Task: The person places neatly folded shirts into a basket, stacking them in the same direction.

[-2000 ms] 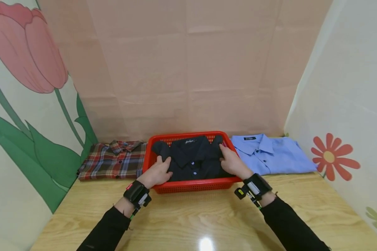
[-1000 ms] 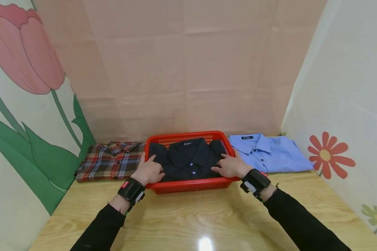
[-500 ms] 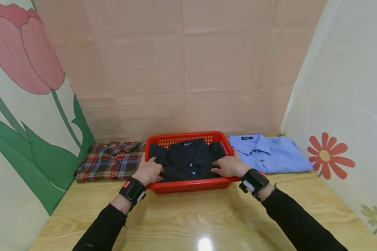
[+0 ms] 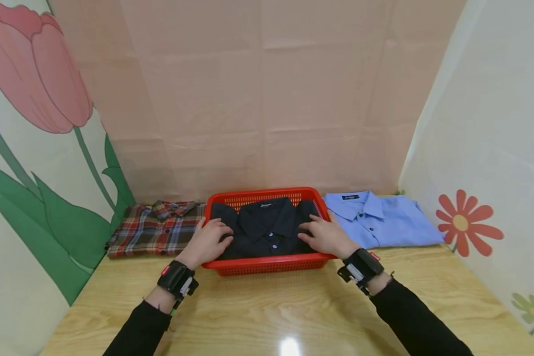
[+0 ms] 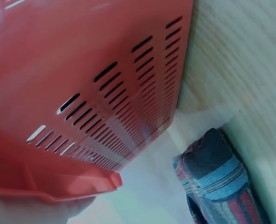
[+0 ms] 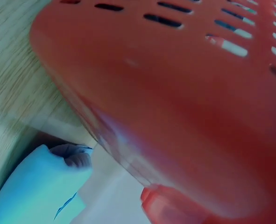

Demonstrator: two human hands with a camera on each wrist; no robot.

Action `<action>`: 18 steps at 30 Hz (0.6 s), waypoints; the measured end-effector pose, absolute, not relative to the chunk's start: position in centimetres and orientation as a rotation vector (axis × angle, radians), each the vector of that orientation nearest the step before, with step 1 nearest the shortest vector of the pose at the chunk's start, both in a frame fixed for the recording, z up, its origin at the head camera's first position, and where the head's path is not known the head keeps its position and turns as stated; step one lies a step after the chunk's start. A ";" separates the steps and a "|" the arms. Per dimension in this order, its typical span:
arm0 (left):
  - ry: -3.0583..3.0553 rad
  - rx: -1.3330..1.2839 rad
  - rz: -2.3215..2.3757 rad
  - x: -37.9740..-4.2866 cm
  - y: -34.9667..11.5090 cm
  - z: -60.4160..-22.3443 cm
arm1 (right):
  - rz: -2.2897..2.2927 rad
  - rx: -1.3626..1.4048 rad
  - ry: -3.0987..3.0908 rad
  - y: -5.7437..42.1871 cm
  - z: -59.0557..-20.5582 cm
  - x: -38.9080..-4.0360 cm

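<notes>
Two black-sleeved forearms (image 4: 140, 326) slant inward from the near left and near right. The bare left grip (image 4: 207, 241) and bare right grip (image 4: 327, 236) stay apart, backs upward, fingers spread and loosely bent.

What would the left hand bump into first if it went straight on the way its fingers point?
The left hand would probably meet the dark shirt in the red basket, though whether it already touches is unclear.

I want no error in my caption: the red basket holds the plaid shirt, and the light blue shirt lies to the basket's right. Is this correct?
Not quite: the head view shows the red basket holding the dark shirt, not the plaid shirt. The light blue shirt does lie to the basket's right.
</notes>
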State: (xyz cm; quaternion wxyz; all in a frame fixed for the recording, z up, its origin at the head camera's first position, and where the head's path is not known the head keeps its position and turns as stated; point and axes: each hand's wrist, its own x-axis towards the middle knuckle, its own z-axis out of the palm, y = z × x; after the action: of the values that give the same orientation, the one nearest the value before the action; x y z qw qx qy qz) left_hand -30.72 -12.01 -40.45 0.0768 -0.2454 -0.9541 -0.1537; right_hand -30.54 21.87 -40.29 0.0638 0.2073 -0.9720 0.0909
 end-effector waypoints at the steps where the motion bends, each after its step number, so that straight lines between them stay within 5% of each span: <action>1: -2.834 -0.739 -0.476 -30.7 -12.1 -40.4 | 0.268 0.624 -2.927 21.8 -40.2 -30.5; 18: -2.547 -0.573 -0.699 -29.0 -14.9 -41.4 | 0.390 0.716 -2.826 17.8 -39.6 -28.6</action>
State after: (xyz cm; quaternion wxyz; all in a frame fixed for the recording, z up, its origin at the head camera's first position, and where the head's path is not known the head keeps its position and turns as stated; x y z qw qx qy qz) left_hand -28.96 -14.86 -41.36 0.2179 -0.2069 -0.9198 -0.2524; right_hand -28.63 17.83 -39.56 0.1003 0.2423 -0.9560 0.1318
